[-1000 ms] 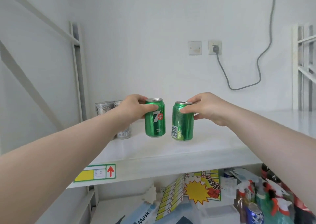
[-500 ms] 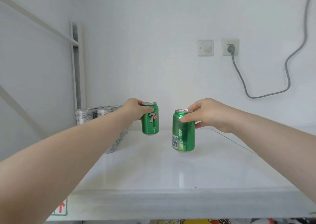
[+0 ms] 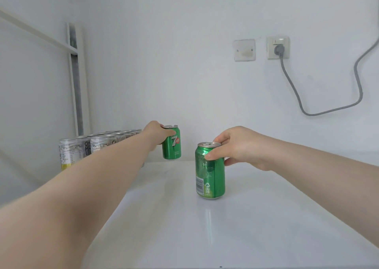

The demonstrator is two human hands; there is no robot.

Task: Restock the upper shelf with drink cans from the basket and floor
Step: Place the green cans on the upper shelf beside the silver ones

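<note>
L hand (image 3: 156, 134) grips 7up can (image 3: 172, 145) by its upper part, upright, far back nr rear wall (image 3: 184, 73), just right of silver cans (image 3: 82, 149) packed at left-rear corner of shelf (image 3: 256, 227). R hand (image 3: 240, 147) pinches rim of 2nd green can (image 3: 210, 174), upright mid-shelf, well apart. Bare white surface fwd to front edge & rightward

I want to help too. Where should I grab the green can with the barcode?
Grip the green can round its upper side, just below the rim, coming from the right as the right hand does. It is upright and round, and that side is open.
</note>
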